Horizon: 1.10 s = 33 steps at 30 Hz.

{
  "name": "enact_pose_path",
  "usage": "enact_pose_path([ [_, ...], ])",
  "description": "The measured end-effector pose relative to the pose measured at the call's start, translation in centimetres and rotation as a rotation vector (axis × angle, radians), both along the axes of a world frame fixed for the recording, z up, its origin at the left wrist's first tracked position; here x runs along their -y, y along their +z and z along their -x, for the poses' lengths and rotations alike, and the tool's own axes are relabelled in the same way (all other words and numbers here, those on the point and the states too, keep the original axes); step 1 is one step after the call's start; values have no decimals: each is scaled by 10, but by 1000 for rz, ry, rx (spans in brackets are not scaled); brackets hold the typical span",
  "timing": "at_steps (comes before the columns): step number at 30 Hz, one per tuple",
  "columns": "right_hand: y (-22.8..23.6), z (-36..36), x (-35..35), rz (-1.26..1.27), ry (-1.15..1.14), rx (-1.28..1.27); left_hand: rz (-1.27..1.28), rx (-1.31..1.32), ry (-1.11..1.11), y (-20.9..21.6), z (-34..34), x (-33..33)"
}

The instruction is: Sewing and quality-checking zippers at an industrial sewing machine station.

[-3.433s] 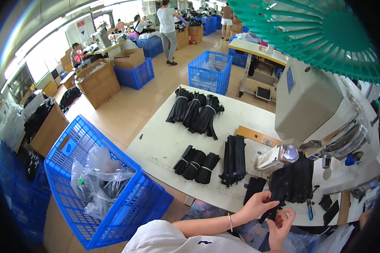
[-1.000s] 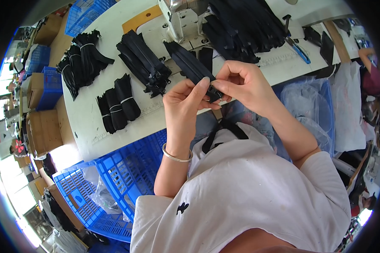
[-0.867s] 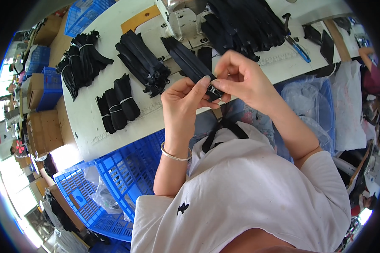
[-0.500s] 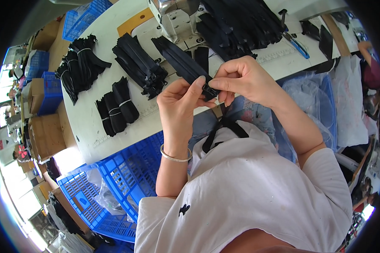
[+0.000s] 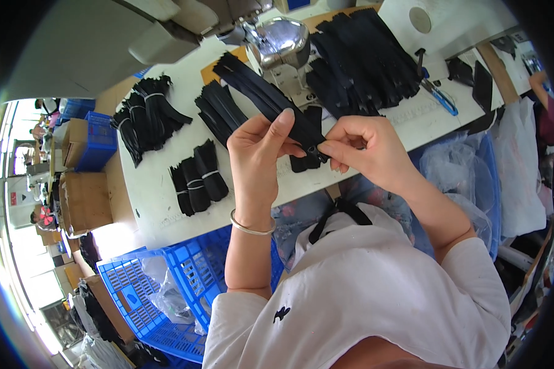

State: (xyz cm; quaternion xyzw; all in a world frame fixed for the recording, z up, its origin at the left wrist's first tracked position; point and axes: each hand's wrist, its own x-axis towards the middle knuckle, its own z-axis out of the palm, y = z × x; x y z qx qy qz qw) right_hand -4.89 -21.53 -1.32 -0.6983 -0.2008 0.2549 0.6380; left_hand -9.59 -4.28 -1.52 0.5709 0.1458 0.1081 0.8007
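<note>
A bundle of long black zippers [image 5: 261,86] slants over the table edge, its near end between my hands. My left hand [image 5: 258,154], with a bangle at the wrist, grips the bundle, thumb on top and fingers beneath. At the end of the bundle, where small dark pulls show, my right hand [image 5: 366,150] pinches with thumb and forefinger. Another bundle of black zippers [image 5: 215,114] lies behind my left hand, partly hidden. Tied black bundles [image 5: 206,169] rest to the left, with a larger tied group [image 5: 151,114] farther back.
A sewing machine [image 5: 280,46] stands beyond my hands. Right of it lies a wide pile of black zippers [image 5: 369,61], then blue-handled scissors [image 5: 440,98]. A blue crate [image 5: 175,261] with plastic bags sits below the table [image 5: 151,212] at left; a blue bin [image 5: 493,197] stands at right.
The view has shifted, bringing more of the sewing machine into sight. My left fingers have slid slightly up the bundle, away from its end; my right hand still pinches there.
</note>
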Motion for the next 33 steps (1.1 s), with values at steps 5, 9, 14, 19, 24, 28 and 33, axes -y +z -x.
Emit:
enact_pose_path([
  [5, 4, -3, -7, 0, -30, 32, 55, -14, -1, 5, -9, -6],
  [9, 8, -1, -13, -97, -51, 42, 51, 33, 1, 12, -19, -10],
  [14, 13, -1, -25, -171, -93, 60, 90, -17, -49, 24, -31, -19],
  [19, 17, -5, -33, -245, -96, -25, 46, 3, -60, 31, -40, -25],
  [24, 19, -6, -36, -244, -98, 0, 32, 11, -78, 31, -43, -28],
  [28, 17, -5, -38, -238, -112, -6, 44, 15, -51, 24, -44, -29],
  [33, 10, -8, -39, -242, -104, 5, 63, -29, -123, 14, -25, -21],
])
